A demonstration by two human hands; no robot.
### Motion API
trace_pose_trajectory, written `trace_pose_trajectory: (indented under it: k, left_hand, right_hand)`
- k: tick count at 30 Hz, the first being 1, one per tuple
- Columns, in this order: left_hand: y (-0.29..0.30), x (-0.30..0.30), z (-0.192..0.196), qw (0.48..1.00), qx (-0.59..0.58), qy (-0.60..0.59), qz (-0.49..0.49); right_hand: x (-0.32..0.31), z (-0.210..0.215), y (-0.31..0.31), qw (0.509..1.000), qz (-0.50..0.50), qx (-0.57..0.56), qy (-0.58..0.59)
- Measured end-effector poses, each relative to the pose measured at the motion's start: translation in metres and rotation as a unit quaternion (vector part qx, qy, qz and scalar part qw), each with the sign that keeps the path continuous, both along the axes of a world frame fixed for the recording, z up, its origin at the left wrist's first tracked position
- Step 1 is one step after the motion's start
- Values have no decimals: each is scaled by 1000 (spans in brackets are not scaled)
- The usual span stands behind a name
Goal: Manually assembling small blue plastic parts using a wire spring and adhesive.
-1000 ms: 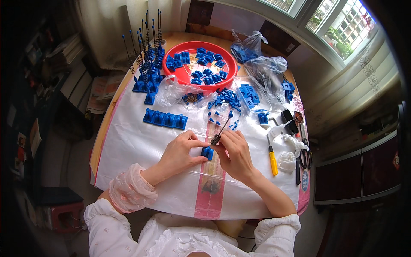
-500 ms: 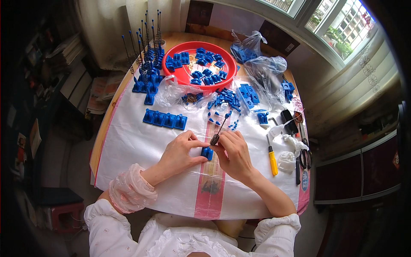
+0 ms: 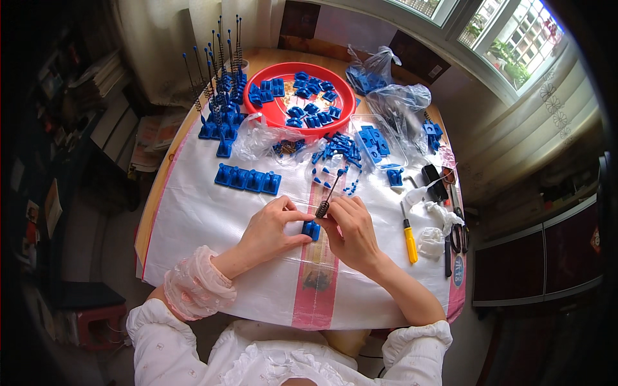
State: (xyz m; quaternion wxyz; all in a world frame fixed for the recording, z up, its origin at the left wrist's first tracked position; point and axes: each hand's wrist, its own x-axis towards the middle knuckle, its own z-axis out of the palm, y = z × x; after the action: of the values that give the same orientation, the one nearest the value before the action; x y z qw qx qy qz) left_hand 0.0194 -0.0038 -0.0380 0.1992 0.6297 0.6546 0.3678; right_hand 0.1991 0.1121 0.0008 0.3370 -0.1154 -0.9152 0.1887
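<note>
My left hand pinches a small blue plastic block against the white sheet near the table's front. My right hand grips a thin black spring rod with a blue tip, its lower end at the block and its top slanting up and right. Both hands touch at the block. A row of finished-looking blue blocks lies a little beyond my left hand.
A red round tray of blue parts stands at the back. Blue blocks with upright rods stand back left. Clear bags with blue parts lie back right. A yellow-handled screwdriver, scissors and white cloth sit right.
The rod in my right hand has tilted slightly; both hands stay at the same spot on the blue block.
</note>
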Motion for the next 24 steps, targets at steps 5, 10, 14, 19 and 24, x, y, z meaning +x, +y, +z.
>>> trace_pose_trajectory:
  k: [5,10,14,19,24]
  left_hand:
    - [0,0,1,1000,-2,-2,0]
    - [0,0,0,1000,3,-1,1]
    - [0,0,1,1000,0,-4,-1]
    - [0,0,1,1000,2,-9,-2]
    - [-1,0,3,1000,-3,-9,-3]
  right_hand:
    - [0,0,0,1000,1,-1,2]
    - [0,-1,0,1000,1,-1,2]
    - [2,5,-1,1000,-7,-4,9]
    - [4,14,-1,1000,-18,-2,15]
    - [4,10,-1,1000,-15,-7,14]
